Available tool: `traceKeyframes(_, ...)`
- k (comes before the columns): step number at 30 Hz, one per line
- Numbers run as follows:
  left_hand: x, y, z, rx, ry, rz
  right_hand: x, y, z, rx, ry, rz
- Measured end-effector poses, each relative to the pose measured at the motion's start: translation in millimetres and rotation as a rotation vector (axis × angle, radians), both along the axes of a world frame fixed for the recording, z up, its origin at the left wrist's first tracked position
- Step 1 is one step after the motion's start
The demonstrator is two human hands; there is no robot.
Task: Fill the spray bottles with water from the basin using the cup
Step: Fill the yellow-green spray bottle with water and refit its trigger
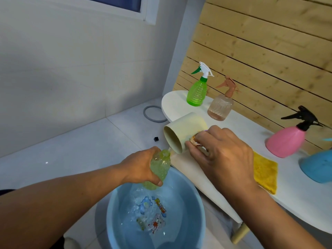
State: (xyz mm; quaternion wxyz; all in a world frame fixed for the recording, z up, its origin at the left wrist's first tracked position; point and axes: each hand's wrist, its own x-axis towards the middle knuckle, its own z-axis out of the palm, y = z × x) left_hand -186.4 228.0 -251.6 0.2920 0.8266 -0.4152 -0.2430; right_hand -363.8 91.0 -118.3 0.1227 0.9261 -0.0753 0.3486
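Observation:
My left hand point(142, 168) grips a yellow-green bottle point(159, 168) with no spray head, held tilted over the blue basin point(195, 209). The basin holds water over cartoon stickers. My right hand point(222, 151) holds a cream cup point(183, 132) by its handle, tipped on its side with the rim at the bottle's open neck. A thin stream of water runs from the cup's rim towards the bottle mouth.
On the white table point(296, 191) stand a green spray bottle point(197, 90), a clear peach-topped one point(221, 105), a pink one with a black head point(287, 139) and a blue one point(318, 166). A yellow cloth point(265, 171) lies there. A grey ring point(154, 114) and a small black cube point(156, 139) lie on the floor.

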Motion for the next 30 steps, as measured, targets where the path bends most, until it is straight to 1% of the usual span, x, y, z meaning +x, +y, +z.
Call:
traceKeyframes(1, 0, 0, 0, -0.006, 0.007, 0.002, 0, 0, -1, 0.013, 0.011, -0.002)
traceKeyframes(3, 0, 0, -1, -0.026, 0.039, 0.011, 1, 0, -2, 0.113, 0.033, -0.044)
traceKeyframes(5, -1, 1, 0, -0.061, 0.091, 0.028, 4, -2, -6, 0.302, 0.037, -0.122)
traceKeyframes(8, -1, 2, 2, -0.126, 0.198, 0.074, 10, -14, -16, 0.642, 0.054, -0.220)
traceKeyframes(11, 0, 4, 3, -0.169, 0.284, 0.132, 15, -30, -31, 0.891, 0.075, -0.271)
traceKeyframes(14, 3, 7, 2, -0.193, 0.342, 0.188, 23, -43, -54, 1.063, 0.134, -0.306)
traceKeyframes(18, 5, 8, 0, -0.198, 0.332, 0.222, 34, -57, -100, 1.225, 0.270, -0.313)
traceKeyframes(23, 6, 4, -1, -0.201, 0.314, 0.233, 52, -68, -177, 1.264, 0.529, -0.426)
traceKeyframes(25, 5, 2, 2, -0.217, 0.310, 0.238, 56, -66, -200, 1.180, 0.672, -0.450)
traceKeyframes(27, 4, 1, 3, -0.223, 0.306, 0.240, 54, -64, -224, 1.041, 0.798, -0.441)
traceKeyframes(30, 3, -2, 4, -0.223, 0.302, 0.251, 45, -61, -256, 0.883, 0.889, -0.426)
